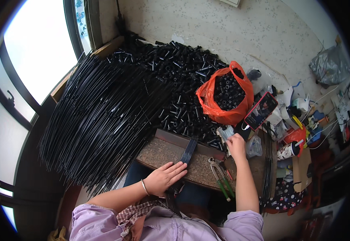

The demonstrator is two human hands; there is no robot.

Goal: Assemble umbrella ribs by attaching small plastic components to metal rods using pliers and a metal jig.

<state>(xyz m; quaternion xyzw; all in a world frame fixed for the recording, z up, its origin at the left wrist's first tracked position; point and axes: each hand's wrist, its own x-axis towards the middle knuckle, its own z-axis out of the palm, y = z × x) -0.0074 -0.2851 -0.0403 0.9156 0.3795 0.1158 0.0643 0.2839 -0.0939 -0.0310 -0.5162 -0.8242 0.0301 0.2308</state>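
Note:
My left hand (167, 179), a bangle on its wrist, lies flat with fingers stretched out over the near end of several thin black rods (189, 150). These rods lie side by side across the speckled work board (159, 150) and over its raised metal strip (171, 139). Right of them, my right hand (236, 146) has its fingers curled together beside a clear plastic packet (225, 132). What the fingertips hold, if anything, is hidden. Green-handled pincers (220, 178) lie on the board between my forearms, with a thin red tool (228, 174) alongside.
A great sheaf of long black rods (98, 116) fills the left. Behind the board spreads a heap of black tubular parts (175, 60). An orange bag (223, 114) holds small black pieces. A phone (261, 110) leans beside it; a patterned cup (286, 152) stands farther right.

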